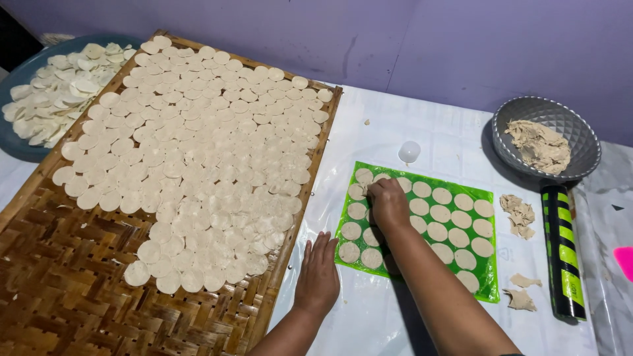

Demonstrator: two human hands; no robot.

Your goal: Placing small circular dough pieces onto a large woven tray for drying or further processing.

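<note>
Even indoor light, soft shadows beside the arms, sharp focus, slight wide-angle bending at edges

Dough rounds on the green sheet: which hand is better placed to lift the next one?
The right hand. Its fingers already touch the dough rounds at the green sheet's top-left corner. The left hand lies flat on the white table cover beside the sheet, touching no round.

bare white table (395, 316) lies open near the front, between the woven tray (59, 283) on the left and the green sheet (484, 198) on the right. a small white cup (409, 151) stands just beyond the sheet. farther right, dough scraps (519, 214), a black-and-green roller (562, 254) and a grey bowl (524, 125) crowd the way.
</note>
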